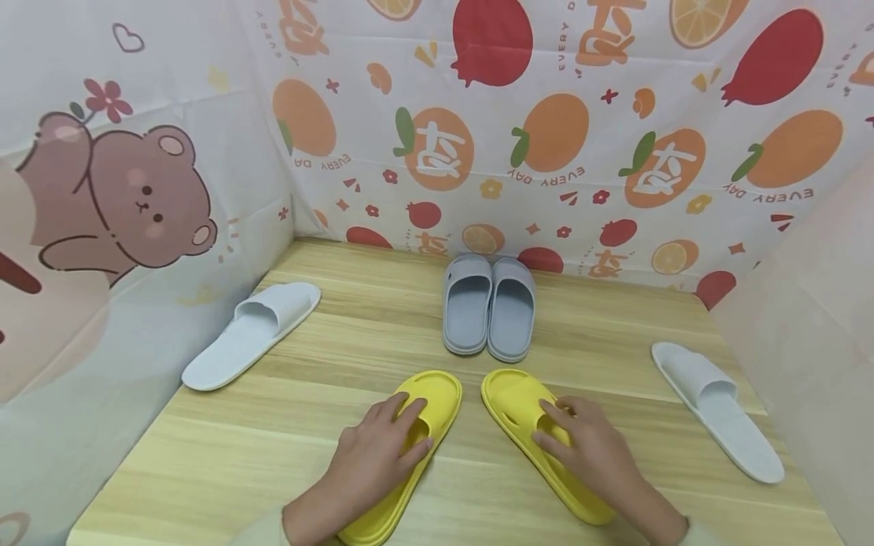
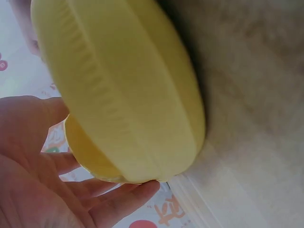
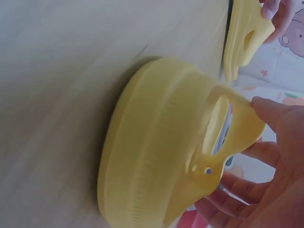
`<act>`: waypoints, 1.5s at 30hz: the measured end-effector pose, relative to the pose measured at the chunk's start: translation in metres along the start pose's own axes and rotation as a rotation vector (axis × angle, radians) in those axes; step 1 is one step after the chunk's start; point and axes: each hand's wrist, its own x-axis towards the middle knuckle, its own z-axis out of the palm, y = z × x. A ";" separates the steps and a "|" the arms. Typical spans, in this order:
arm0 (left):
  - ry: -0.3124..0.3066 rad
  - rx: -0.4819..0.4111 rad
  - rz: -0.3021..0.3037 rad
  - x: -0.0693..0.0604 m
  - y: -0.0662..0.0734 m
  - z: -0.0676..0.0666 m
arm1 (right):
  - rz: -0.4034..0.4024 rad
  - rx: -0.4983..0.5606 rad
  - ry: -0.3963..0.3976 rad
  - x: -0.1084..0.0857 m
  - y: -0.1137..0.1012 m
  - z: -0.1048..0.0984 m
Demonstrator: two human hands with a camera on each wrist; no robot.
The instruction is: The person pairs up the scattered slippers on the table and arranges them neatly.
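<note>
Nearest the camera, at about seven o'clock, the left hand grips the strap of the left yellow slipper, thumb and fingers on opposite sides. At five o'clock the right hand has the same hold on the right yellow slipper. Hands apart; both slippers appear to rest on the wooden surface, toes converging, a gap between. Beyond them, at twelve, stand the grey slippers, side by side and touching. Left white slipper: between eight and nine o'clock. Right white slipper: four o'clock, well apart.

Assessment: step in hand is probably positioning the yellow pair. Next move likely calls for drawing both inward, squaring the toes and letting go.
</note>
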 end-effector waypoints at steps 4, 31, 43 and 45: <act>-0.002 0.012 -0.010 0.001 0.000 0.000 | -0.006 -0.001 -0.008 0.001 -0.009 0.002; 0.022 0.051 -0.041 0.009 -0.007 -0.005 | -0.066 -0.065 -0.096 0.021 -0.066 0.013; 0.050 0.076 -0.068 0.007 -0.016 -0.007 | -0.111 -0.039 -0.119 0.022 -0.082 0.015; 0.055 0.078 -0.074 0.007 -0.018 -0.007 | -0.116 -0.039 -0.124 0.023 -0.084 0.017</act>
